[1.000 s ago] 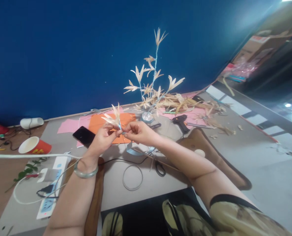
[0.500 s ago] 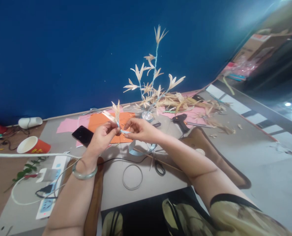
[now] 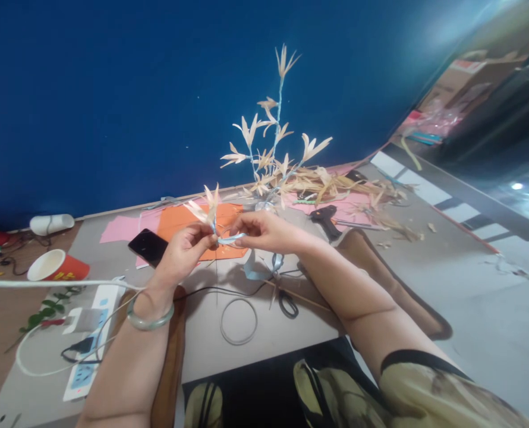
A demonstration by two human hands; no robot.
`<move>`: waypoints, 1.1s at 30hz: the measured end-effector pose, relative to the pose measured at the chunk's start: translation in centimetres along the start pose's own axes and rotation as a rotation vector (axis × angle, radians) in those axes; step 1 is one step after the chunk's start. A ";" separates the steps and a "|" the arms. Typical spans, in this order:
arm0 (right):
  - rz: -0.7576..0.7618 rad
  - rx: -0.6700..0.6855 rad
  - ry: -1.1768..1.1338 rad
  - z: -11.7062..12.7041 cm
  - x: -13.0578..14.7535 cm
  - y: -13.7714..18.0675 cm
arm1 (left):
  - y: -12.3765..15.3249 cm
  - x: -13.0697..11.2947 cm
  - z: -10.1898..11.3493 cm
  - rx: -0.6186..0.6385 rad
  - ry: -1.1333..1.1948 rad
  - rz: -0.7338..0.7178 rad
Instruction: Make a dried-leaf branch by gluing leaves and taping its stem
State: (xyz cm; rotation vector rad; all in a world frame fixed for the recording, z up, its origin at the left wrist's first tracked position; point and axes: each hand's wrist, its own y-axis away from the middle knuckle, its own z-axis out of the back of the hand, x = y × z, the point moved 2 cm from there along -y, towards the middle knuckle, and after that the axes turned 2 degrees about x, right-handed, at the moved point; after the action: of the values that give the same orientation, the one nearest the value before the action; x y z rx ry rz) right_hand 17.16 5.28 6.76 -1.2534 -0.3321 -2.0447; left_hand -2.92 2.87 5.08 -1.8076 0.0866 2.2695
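Observation:
My left hand (image 3: 185, 249) pinches the stem of a small sprig of dry cream leaves (image 3: 205, 208), held above the orange paper (image 3: 188, 219). My right hand (image 3: 264, 230) pinches a pale blue ribbon (image 3: 229, 239) that runs taut from the sprig's stem to my fingers, then hangs down in a loop (image 3: 260, 270) to the table. Behind the hands stands a tall branch of the same dry leaves (image 3: 273, 142) on blue-wrapped stems.
On the grey table (image 3: 286, 333) lie a black phone (image 3: 147, 245), scissors (image 3: 286, 302), a wire ring (image 3: 239, 321), a black glue gun (image 3: 324, 219), a pile of dry leaves (image 3: 349, 190), pink paper and a white power strip (image 3: 88, 351). A red paper cup (image 3: 54, 270) lies at left.
My right hand has drawn away to the right, pulling the blue ribbon out taut from the sprig's stem. The left hand keeps the sprig in about the same place.

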 end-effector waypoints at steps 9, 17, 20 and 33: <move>0.025 0.022 0.114 -0.1 -0.6 -0.3 | 0.0 0.1 -0.4 0.040 0.002 -0.026; -0.005 -0.090 0.178 0.1 -0.5 -0.3 | 0.3 0.3 -0.6 0.093 -0.074 -0.005; -0.024 -0.130 0.201 0.0 -0.5 -0.3 | 0.4 0.4 -0.6 0.104 -0.109 -0.009; -0.093 0.058 -0.232 -1.3 -2.0 -0.9 | 0.3 0.0 -0.5 0.072 -0.158 -0.046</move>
State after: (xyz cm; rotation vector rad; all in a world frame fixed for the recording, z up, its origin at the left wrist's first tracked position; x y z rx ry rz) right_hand 16.26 6.07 4.58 -1.4660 -0.5635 -1.9537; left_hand -2.51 2.46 4.91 -1.5728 0.0964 2.3356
